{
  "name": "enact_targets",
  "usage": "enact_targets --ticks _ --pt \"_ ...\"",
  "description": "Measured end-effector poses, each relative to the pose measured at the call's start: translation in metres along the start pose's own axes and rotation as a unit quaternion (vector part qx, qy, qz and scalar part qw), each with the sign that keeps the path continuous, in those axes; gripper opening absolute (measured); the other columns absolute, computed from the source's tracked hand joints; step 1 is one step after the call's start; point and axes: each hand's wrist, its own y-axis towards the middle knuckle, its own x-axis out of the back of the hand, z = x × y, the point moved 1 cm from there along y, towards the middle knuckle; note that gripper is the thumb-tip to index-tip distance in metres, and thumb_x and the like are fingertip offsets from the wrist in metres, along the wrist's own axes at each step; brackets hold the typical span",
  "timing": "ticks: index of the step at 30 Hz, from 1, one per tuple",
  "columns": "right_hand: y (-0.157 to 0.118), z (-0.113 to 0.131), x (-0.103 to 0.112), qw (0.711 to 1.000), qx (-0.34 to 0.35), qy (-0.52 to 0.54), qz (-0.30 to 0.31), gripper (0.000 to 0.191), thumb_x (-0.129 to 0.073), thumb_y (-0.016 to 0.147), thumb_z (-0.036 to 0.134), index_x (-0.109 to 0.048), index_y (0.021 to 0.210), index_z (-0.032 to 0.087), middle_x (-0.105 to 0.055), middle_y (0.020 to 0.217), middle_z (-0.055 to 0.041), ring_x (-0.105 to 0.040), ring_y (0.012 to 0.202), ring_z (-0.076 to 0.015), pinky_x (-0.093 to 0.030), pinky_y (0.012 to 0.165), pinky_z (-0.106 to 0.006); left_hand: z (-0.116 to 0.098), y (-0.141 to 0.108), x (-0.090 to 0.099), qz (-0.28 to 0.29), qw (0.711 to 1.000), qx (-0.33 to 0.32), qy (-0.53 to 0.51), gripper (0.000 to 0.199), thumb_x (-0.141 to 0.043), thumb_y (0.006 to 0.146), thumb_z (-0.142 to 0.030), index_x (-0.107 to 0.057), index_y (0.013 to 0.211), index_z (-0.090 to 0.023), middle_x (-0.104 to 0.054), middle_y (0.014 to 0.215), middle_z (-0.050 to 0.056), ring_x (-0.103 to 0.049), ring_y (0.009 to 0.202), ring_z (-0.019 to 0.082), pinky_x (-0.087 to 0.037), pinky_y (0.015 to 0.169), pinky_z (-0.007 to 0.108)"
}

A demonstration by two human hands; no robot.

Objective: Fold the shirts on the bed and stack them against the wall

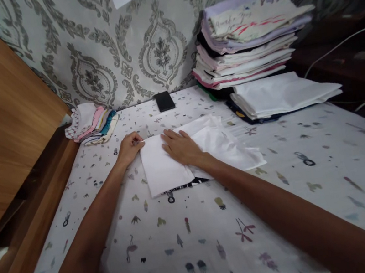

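A white garment (pixel 161 167), partly folded, lies on the table's patterned cloth in the middle of the head view. A black-and-white printed part peeks out along its near edge, and a looser, wrinkled portion spreads to the right. My left hand (pixel 130 148) pinches the garment's far left corner between thumb and fingers. Flat on top of the folded part rests my right hand (pixel 181 147), its fingers spread and pointing left; its palm hides some of the cloth beneath.
Folded clothes form a tall stack (pixel 251 47) at the back right, with a lower white pile (pixel 283 93) before it. A small clothes pile (pixel 92 123) sits back left, near a wooden panel (pixel 0 105). A black wallet-like object (pixel 164 101) lies by the patterned wall (pixel 112 41).
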Motion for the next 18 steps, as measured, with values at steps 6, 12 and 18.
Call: enact_targets --ticks 6,12,18 --pt "0.001 -0.001 -0.003 1.0 0.006 -0.007 -0.005 0.051 -0.026 0.103 0.031 -0.044 0.146 0.01 -0.034 0.161 -0.0178 -0.029 0.15 -0.0274 -0.022 0.12 -0.052 0.002 0.004 0.001 0.076 0.994 0.012 -0.073 0.011 -0.06 0.078 -0.028 -0.052 0.079 -0.021 -0.054 0.073 -0.002 -0.05 0.072 0.016 -0.04 0.069 0.026" --pt "0.001 -0.003 -0.004 1.0 0.016 -0.014 -0.013 0.05 -0.026 0.103 0.032 -0.045 0.146 0.013 -0.035 0.161 -0.0167 -0.032 0.149 -0.0277 -0.024 0.119 -0.053 0.006 0.005 0.002 0.038 0.996 -0.033 0.077 0.011 -0.058 0.084 -0.028 -0.061 0.092 -0.022 -0.055 0.077 0.001 -0.048 0.081 0.022 -0.039 0.081 0.032" --pt "0.0 -0.002 -0.004 1.0 0.01 -0.013 -0.003 0.05 -0.026 0.104 0.032 -0.044 0.146 0.011 -0.036 0.161 -0.0168 -0.031 0.149 -0.0271 -0.023 0.12 -0.051 -0.03 -0.033 0.015 -0.037 0.986 -0.081 0.142 0.016 -0.046 0.094 -0.027 -0.057 0.103 -0.021 -0.057 0.092 0.007 -0.052 0.093 0.025 -0.041 0.088 0.038"
